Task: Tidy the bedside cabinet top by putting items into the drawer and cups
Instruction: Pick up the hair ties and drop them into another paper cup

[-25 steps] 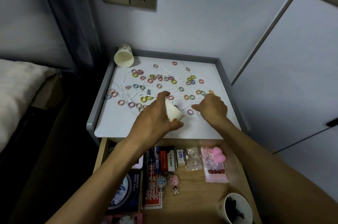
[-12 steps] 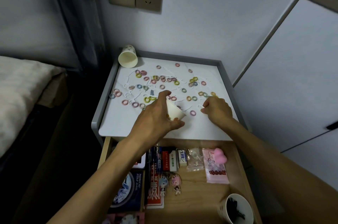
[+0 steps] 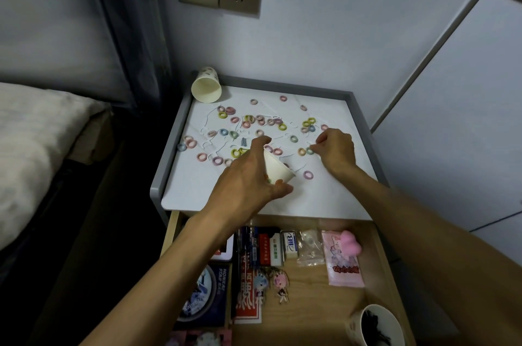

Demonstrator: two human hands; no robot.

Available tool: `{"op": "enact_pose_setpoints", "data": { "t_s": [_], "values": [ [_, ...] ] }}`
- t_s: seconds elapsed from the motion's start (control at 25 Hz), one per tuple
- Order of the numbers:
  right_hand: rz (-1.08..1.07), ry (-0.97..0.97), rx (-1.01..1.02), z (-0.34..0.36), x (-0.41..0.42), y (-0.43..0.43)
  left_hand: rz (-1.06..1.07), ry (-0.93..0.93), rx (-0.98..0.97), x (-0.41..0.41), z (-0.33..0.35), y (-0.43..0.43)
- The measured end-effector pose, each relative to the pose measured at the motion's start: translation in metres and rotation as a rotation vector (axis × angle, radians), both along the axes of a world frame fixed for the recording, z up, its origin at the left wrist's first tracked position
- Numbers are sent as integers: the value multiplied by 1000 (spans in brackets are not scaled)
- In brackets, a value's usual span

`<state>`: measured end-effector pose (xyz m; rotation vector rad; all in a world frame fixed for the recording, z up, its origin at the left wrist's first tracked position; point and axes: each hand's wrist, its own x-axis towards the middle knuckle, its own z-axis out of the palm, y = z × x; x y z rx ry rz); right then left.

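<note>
My left hand (image 3: 245, 184) grips the tilted paper cup (image 3: 278, 172) over the cabinet top (image 3: 197, 193), fingers wrapped round its side and hiding part of it. My right hand (image 3: 337, 149) curls nearby among loose hair ties (image 3: 308, 175); whether its fingertips pinch one I cannot tell.

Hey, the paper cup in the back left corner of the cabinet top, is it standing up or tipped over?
Tipped over. The paper cup lies on its side, its open mouth facing the camera.
</note>
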<state>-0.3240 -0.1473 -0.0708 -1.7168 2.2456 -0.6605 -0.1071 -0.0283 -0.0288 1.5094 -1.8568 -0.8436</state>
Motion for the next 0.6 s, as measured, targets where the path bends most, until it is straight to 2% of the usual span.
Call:
{"op": "enact_pose_setpoints", "data": {
  "t_s": [0.12,0.36,0.48,0.6],
  "values": [
    [20,59,4,-1,-3,0,-1,-8,0,1,1,1],
    [146,-77,-2,-4,-24,26,-12,-10,2,-2,1,4],
    [275,-105,9,-5,-31,44,-17,-20,5,-3,1,4],
    [294,-117,-15,-8,-36,50,-29,-19,9,-7,2,5]
  ]
}}
